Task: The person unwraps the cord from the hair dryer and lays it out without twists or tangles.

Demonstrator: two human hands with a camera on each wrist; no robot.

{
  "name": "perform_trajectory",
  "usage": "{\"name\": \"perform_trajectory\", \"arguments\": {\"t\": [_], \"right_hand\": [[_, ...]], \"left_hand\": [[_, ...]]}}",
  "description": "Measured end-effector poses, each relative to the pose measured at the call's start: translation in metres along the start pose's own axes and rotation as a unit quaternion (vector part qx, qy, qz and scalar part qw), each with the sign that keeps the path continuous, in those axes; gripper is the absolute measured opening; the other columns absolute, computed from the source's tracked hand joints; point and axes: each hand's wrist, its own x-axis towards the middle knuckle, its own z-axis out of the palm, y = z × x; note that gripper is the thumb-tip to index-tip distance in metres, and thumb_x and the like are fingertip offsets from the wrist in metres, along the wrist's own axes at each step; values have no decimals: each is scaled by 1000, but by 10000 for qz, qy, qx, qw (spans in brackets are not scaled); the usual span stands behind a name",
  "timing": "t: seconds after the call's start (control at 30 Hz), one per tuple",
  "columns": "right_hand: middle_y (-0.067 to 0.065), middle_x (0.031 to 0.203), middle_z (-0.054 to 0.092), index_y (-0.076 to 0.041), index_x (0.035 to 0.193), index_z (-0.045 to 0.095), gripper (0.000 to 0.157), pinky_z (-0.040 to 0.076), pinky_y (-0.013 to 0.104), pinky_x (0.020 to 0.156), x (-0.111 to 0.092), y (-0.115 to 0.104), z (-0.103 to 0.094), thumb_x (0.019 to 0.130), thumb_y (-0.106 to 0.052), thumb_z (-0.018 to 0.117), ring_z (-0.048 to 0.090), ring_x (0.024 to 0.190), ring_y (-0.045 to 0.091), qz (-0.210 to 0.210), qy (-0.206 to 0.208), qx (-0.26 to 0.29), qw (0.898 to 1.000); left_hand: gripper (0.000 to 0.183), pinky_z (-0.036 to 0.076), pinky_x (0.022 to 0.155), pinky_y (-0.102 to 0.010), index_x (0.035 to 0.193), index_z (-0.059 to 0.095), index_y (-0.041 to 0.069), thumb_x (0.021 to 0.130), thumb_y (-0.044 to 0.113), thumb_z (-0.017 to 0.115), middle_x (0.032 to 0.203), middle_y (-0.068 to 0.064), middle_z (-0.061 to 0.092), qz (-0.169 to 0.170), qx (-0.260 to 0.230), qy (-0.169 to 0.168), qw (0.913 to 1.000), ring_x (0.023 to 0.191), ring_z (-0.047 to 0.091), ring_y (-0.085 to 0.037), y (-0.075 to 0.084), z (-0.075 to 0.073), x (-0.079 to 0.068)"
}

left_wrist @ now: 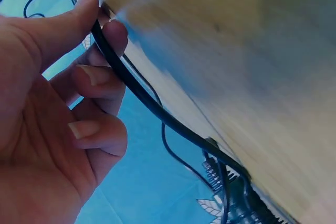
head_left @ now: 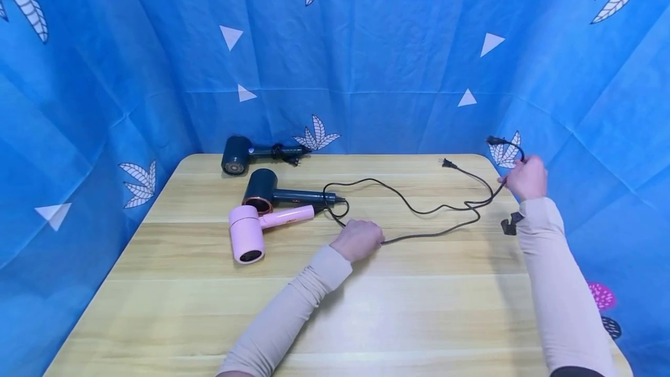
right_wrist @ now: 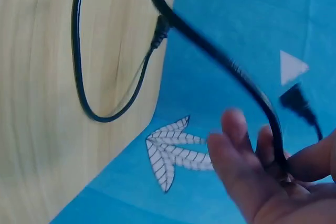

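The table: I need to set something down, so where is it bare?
The table is bare in front, between left sleeve and right sleeve, and before the pink hair dryer, left of the left sleeve. Crowded: back left, with two dark hair dryers behind the pink one, and between left hand and right hand, where cords wind.
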Motion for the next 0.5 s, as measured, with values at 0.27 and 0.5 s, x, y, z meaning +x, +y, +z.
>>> {"name": "perform_trajectory", "arguments": {"t": [0.27,0.5], "right_hand": [[37,116,63,5,129,48,29,50,69,76,4,-22,49,109,-11,34,62,97,58,-1910,176,-1811,9646],[25,78,68,-1,108,54,20,46,58,48,3,-3,87,110,-18,44,63,62,50,-2902,368,-2940,9099]], "left_hand": [[17,59,69,-28,98,79,22,101,17,63,94,4,76,70,748,120,9971,78,69,-11,9,1,-1],[22,58,61,-22,118,76,21,101,13,64,111,-3,70,134,955,-8,9953,77,67,-11,14,3,-3]]}}
